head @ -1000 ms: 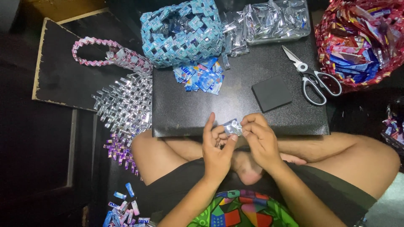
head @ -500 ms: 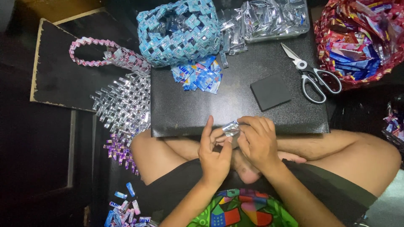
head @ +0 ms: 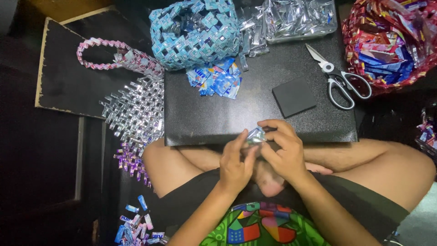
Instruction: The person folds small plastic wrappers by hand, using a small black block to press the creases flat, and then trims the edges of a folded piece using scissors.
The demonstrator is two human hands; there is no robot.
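Seated person, seen from above. Left hand (head: 235, 165) & right hand (head: 283, 150) both pinch a small folded silver wrapper (head: 256, 136) just over the near edge of a black board (head: 218, 114). Slick foil could prob. slip or unfold if grip loosens.

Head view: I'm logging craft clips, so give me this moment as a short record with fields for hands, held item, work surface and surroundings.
left hand: pinches the foil piece from the left
right hand: fingers curled over the foil piece
held item: small silvery foil piece, between both hands
work surface: black board across the lap
on board: scissors, black square pad, blue wrappers
surroundings: blue woven basket, silver woven panel
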